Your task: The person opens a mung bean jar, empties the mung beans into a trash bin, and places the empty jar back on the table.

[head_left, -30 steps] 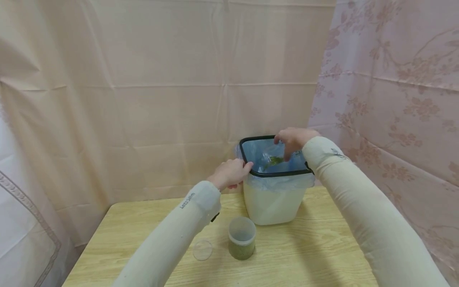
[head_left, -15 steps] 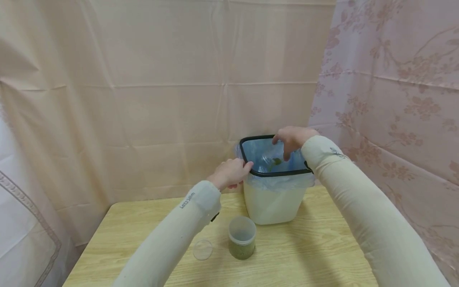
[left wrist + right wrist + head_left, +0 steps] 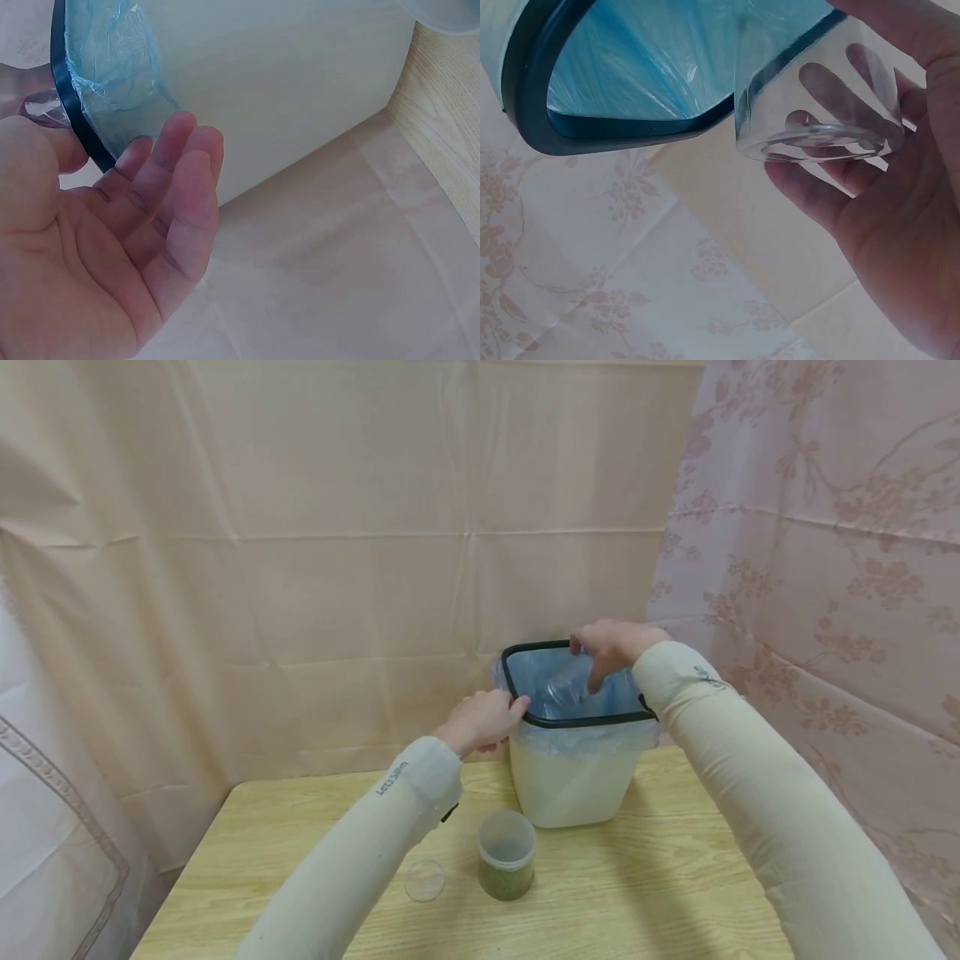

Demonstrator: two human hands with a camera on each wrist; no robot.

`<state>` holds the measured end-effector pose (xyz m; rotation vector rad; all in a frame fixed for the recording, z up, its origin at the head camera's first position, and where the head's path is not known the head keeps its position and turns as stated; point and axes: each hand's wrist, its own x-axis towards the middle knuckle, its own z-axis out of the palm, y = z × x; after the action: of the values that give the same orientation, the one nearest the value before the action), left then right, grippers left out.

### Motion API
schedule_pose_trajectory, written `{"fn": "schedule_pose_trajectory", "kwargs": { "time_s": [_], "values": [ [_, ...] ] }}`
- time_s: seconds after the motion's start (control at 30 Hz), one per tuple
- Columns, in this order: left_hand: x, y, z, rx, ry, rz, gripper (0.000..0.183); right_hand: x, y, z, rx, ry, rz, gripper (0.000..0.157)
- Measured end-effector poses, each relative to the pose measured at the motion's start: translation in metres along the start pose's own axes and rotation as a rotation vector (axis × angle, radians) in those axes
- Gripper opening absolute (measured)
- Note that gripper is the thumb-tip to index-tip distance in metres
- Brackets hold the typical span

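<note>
My right hand point(image 3: 617, 647) holds a clear glass point(image 3: 817, 139) over the opening of a cream trash bin point(image 3: 573, 785). The glass is tipped with its mouth down toward the blue bin liner point(image 3: 645, 60); its thick base lies against my palm side, and the fingers show through its wall. At the bin's near left corner, my left hand point(image 3: 482, 720) grips the black rim point(image 3: 585, 723), thumb over the top and fingers curved outside against the liner point(image 3: 112, 67). The bottom of the bin is hidden.
A translucent tub point(image 3: 507, 852) with greenish contents stands on the wooden table point(image 3: 285, 835) in front of the bin. Left of it lies a clear round lid point(image 3: 424, 881). A beige curtain point(image 3: 337, 610) hangs behind, a floral one point(image 3: 840, 577) at the right.
Green matter that showed at the glass's mouth a second ago has dropped into the bin, and none shows there now. The right hand has risen very slightly; the left hand keeps its hold.
</note>
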<state>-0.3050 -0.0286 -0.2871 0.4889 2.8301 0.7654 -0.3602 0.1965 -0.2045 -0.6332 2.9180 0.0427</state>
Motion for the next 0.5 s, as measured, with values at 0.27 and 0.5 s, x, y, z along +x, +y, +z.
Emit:
{"fn": "schedule_pose_trajectory", "kwargs": {
  "time_s": [0.27, 0.5],
  "values": [
    [-0.0004, 0.0007, -0.0001, 0.001, -0.004, -0.001, 0.047, 0.0011, 0.0029, -0.0014, 0.005, -0.015, 0.007, 0.062],
    [-0.0009, 0.0004, -0.0006, -0.007, -0.01, -0.003, 0.048, 0.0037, 0.004, -0.0002, 0.02, -0.015, 0.019, 0.068]
  ]
}}
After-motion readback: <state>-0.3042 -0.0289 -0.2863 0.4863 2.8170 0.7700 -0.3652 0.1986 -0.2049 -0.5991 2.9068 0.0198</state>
